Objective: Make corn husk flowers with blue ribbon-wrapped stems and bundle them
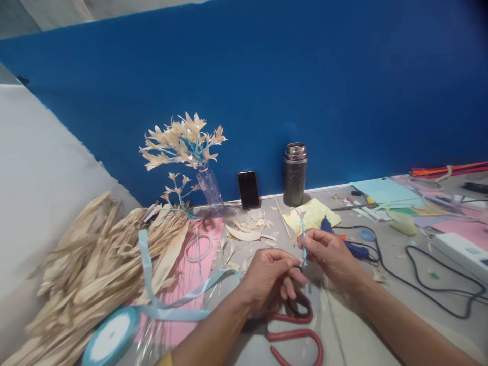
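Note:
My right hand [324, 249] is closed, pinching a thin stem wrapped in light blue [303, 226] that stands nearly upright, with a small pale tip. Thumb and forefinger of my left hand [272, 272] press together beside the stem's lower end; what they hold is too small to make out. Beneath the left hand lie scissors with red handles [316, 343], their blades hidden. Light blue ribbon [183, 314] runs from a spool [112, 335] at lower left and passes behind my left forearm.
A big heap of dried husks [95, 259] fills the left. Pale dried flowers stand in a clear bottle [209, 188], near a phone [248, 189] and a dark flask [295, 175]. A blue glue gun [354, 249], its black cord [404, 297] and a white power strip [463, 254] lie right.

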Tool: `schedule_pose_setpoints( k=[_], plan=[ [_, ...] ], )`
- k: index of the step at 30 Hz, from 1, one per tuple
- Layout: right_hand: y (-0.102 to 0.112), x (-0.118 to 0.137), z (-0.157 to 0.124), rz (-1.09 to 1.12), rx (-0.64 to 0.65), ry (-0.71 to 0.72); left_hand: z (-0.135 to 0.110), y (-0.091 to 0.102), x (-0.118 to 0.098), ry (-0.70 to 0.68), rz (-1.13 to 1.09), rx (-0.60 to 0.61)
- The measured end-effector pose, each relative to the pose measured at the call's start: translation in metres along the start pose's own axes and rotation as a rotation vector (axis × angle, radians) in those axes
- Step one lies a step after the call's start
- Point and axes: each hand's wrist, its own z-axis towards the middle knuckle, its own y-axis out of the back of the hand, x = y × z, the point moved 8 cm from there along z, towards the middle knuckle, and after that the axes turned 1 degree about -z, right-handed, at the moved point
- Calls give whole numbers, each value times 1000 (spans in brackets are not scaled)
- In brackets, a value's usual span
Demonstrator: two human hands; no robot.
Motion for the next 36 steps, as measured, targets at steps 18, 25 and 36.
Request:
schedule_pose_setpoints(
  k=[18, 25, 36],
  plan=[
    [-1, -4, 0, 14, -20, 20, 2, 12, 9, -70, 72, -233],
    [3, 11, -3, -170, -157, 132, 2, 4, 3, -165, 87, -147],
    [-17, 13, -3, -477, 13, 157, -12, 33, -39, -550, 383, -468]
  ],
)
